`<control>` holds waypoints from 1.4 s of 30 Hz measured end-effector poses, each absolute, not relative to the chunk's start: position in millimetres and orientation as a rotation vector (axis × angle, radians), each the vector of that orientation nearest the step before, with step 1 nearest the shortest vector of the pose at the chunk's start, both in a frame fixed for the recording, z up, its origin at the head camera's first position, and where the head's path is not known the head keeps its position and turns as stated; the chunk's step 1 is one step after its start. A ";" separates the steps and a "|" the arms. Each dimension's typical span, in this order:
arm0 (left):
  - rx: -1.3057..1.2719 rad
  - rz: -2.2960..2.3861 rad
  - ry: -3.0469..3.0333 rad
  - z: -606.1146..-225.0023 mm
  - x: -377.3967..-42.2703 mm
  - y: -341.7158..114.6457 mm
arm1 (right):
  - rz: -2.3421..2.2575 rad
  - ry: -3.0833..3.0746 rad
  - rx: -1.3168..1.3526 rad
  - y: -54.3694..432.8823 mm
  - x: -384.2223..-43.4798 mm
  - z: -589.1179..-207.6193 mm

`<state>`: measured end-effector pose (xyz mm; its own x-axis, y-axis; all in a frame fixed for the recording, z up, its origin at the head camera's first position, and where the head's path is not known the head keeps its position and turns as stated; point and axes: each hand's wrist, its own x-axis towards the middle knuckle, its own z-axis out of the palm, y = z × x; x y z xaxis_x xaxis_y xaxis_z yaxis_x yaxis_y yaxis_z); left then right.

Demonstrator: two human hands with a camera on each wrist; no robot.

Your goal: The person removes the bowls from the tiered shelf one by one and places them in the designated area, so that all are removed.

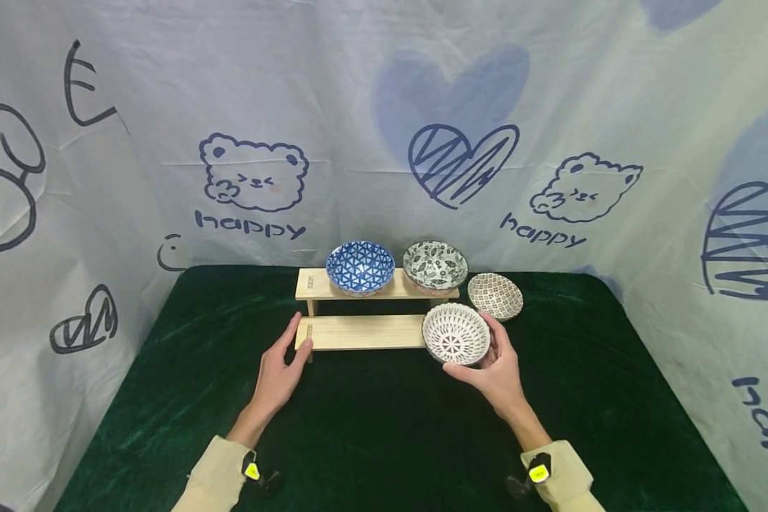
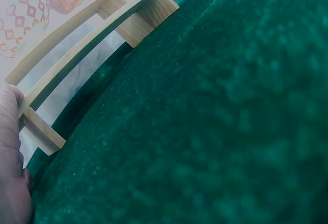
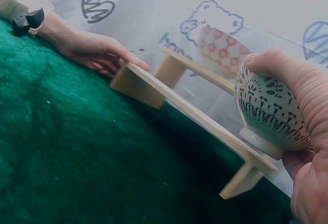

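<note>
Pale cream sleeves (image 1: 563, 478) with loose cuffs cover both forearms. Each wrist wears a small black device (image 1: 246, 461) marked with a bright yellow patch (image 1: 252, 471); the left one has a pale strap (image 3: 37, 30).

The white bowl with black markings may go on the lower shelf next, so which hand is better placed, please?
Probably the right hand: its fingers grip the white bowl near the right end of the lower shelf. The left hand is at that shelf's left end, away from the bowl.
</note>
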<state>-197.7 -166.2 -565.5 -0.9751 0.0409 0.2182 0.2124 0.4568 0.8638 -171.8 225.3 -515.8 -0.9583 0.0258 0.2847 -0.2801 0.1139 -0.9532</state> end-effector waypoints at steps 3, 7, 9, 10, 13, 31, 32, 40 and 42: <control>-0.226 -1.542 -2.535 -565.2 -198.3 -165.9 | 1.898 -2.162 0.223 234.2 -172.3 -514.9; -0.231 -1.544 -2.537 -565.3 -198.9 -165.6 | 1.858 -2.158 0.162 246.8 -174.9 -513.2; -0.229 -1.541 -2.537 -565.4 -198.9 -165.5 | 1.848 -2.146 0.128 252.9 -176.6 -511.6; -0.228 -1.540 -2.536 -565.4 -199.0 -165.5 | 1.849 -2.136 0.113 255.9 -177.5 -510.8; -0.232 -1.539 -2.533 -565.3 -199.1 -165.4 | 1.852 -2.106 0.069 264.6 -180.8 -508.4; -0.214 -1.542 -2.543 -565.1 -196.9 -166.7 | 1.832 -1.979 -0.110 306.7 -201.0 -502.1; -0.212 -1.545 -2.543 -565.1 -196.9 -166.7 | 1.823 -1.977 -0.118 309.3 -202.4 -502.1; -0.216 -1.541 -2.535 -566.2 -197.5 -166.8 | 1.756 -1.969 -0.198 329.1 -214.0 -500.4; -0.219 -1.542 -2.533 -566.1 -197.4 -166.9 | 1.744 -1.970 -0.223 334.1 -217.6 -500.7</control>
